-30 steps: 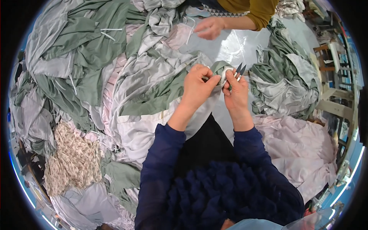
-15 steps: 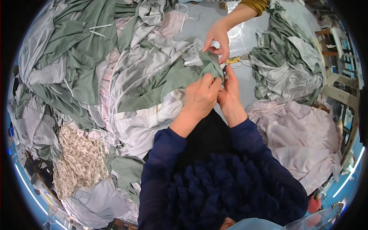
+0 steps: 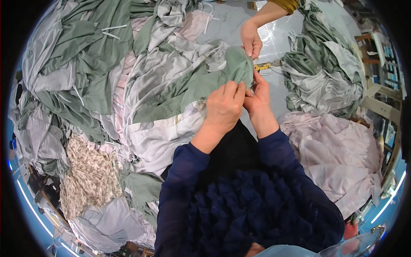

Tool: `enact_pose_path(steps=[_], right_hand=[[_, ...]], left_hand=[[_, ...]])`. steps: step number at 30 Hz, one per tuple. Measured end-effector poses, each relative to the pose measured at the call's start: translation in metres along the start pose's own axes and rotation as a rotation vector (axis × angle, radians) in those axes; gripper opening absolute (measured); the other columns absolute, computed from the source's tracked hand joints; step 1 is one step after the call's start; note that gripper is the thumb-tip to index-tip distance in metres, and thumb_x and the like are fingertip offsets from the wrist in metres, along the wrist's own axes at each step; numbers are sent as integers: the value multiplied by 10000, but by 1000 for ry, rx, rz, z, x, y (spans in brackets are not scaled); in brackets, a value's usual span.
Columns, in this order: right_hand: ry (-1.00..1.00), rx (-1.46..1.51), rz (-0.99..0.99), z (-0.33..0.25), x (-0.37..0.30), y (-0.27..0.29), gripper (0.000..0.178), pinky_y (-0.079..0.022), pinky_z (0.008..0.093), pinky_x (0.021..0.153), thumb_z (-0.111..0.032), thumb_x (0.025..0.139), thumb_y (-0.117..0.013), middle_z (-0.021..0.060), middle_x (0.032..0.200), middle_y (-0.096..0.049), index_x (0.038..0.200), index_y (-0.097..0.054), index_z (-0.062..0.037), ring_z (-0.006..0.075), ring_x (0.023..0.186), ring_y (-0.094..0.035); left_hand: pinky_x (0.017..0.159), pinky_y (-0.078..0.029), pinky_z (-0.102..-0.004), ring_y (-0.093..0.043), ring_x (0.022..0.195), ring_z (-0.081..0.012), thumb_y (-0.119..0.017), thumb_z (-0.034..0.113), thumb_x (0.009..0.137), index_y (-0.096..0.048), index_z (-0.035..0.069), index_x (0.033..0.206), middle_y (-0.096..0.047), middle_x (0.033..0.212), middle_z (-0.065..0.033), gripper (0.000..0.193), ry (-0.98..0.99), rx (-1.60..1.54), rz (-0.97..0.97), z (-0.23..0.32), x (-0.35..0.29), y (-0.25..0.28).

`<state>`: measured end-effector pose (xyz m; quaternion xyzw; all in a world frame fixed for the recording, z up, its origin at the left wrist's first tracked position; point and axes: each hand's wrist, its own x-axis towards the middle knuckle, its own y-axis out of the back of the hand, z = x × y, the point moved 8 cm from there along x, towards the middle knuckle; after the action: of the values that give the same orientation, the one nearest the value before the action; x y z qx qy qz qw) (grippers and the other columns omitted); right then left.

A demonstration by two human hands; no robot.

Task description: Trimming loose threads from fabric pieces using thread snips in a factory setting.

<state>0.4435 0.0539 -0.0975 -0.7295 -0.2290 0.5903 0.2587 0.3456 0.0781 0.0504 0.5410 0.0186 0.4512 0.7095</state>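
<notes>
We've got the green cloth [image 3: 238, 66] between us and a co-worker's hand [image 3: 251, 38] pinching its far edge; left hand [image 3: 225, 106] pinched closed on the near edge, right hand [image 3: 259, 102] half curled beside it, can't tell its grip

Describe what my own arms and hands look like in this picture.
Both forearms are partly covered by long, dark navy sleeves, loose, softly wrinkled and seemingly a little sheer, ending short of the wrists. The left hand and right hand are bare: no gloves are worn, and no watch or bracelet shows at either wrist.
</notes>
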Motion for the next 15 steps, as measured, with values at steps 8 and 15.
enact_pose_path(steps=[8,15], right_hand=[[-185,118,-136,17,-16,-12,70,-229,182,355,-101,925,-515,-32,634,-436,884,-555,-59,52,486,-353],[-147,144,-189,5,-10,-8,145,-201,172,328,-109,974,-433,-35,657,-461,969,-565,-51,34,464,-357]], left_hand=[[532,-455,-321,-585,641,-204,-629,91,688,-623,82,832,-491,708,-33,144,90,61,-28,-15,-10,18],[548,-458,-356,-590,654,-234,-725,179,711,-649,92,830,-560,727,-41,167,232,-24,-102,-46,-38,50]])
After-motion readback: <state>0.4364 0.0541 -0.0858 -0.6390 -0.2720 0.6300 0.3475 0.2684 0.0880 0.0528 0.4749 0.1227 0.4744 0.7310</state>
